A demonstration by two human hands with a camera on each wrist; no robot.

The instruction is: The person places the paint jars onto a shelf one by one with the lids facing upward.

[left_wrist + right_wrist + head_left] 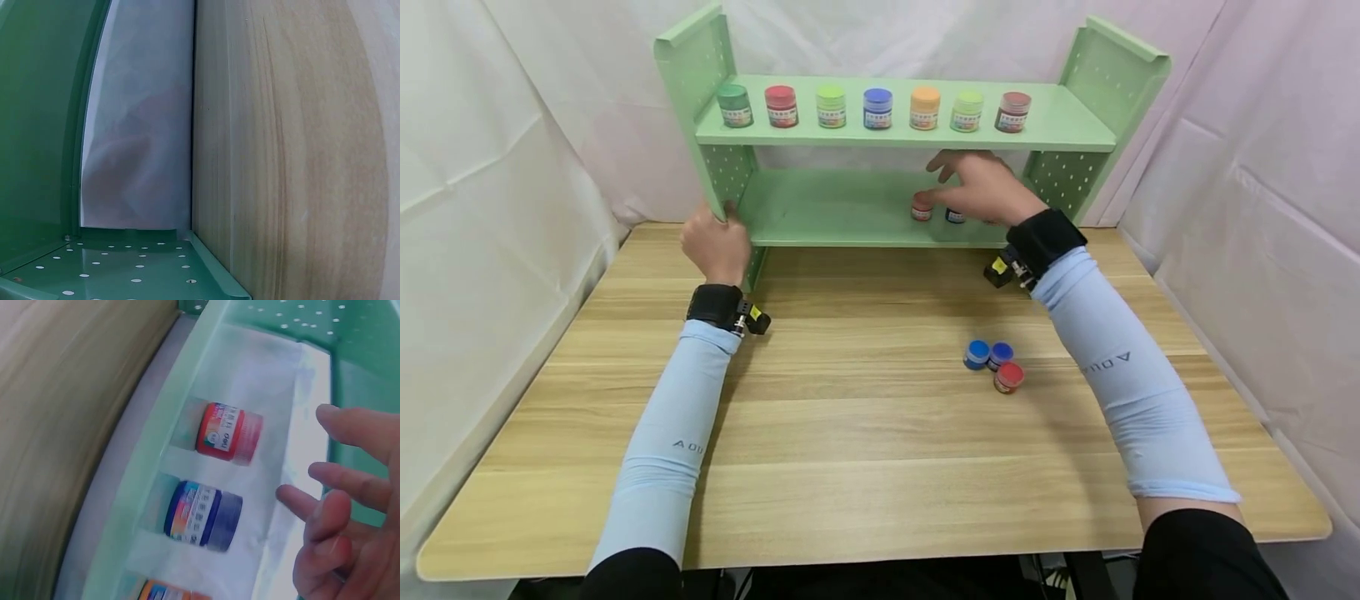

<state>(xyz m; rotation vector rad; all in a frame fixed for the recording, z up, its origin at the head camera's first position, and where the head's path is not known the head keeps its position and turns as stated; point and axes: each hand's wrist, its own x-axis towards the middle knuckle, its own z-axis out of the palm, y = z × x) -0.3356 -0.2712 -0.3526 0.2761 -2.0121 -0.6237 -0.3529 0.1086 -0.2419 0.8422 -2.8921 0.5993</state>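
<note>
My left hand (718,246) grips the front edge of the left side panel of a green two-tier shelf (820,237). In the left wrist view the hand is hidden; a perforated green panel (112,269) shows there. My right hand (977,185) reaches into the lower tier with fingers spread and nothing between them. Below it stand a red paint jar (228,433), a dark blue paint jar (203,515) and an orange jar (165,590), partly cut off. The fingertips (294,499) are apart from the jars in the right wrist view.
Several paint jars, among them a blue one (877,108), line the upper tier. Two blue jars (976,354) and a red-lidded jar (1008,377) stand close together on the wooden table (850,417). White cloth (490,167) hangs around the back and sides.
</note>
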